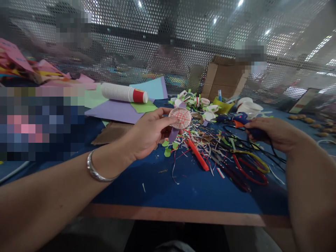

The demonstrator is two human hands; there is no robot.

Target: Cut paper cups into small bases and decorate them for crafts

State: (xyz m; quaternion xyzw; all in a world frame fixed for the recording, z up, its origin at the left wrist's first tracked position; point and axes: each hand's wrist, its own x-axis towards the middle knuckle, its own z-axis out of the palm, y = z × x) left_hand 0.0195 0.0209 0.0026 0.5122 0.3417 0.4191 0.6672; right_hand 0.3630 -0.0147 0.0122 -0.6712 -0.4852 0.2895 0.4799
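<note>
Between the thumb and fingers of my left hand (154, 129) is a small round paper disc (180, 118), apparently a cut-down cup base, with red criss-cross lines on its face. A purple paper strip (173, 135) hangs below it. My right hand (273, 134) grips a dark blue glue gun (240, 119) with an orange trigger; its nozzle points left, apart from the disc. Under and between both hands lie paper shreds (202, 134), a red-orange cutter-like tool (198, 155) and scissors with red and yellow handles (252, 168).
A row of stacked paper cups (118, 92) lies on purple sheets (112, 111) at the left. Several cut cup pieces (196, 101) with green tabs sit behind the shreds. A cardboard box (223, 78) leans against the perforated metal screen (126, 35). Black cable (273, 150) trails at the right.
</note>
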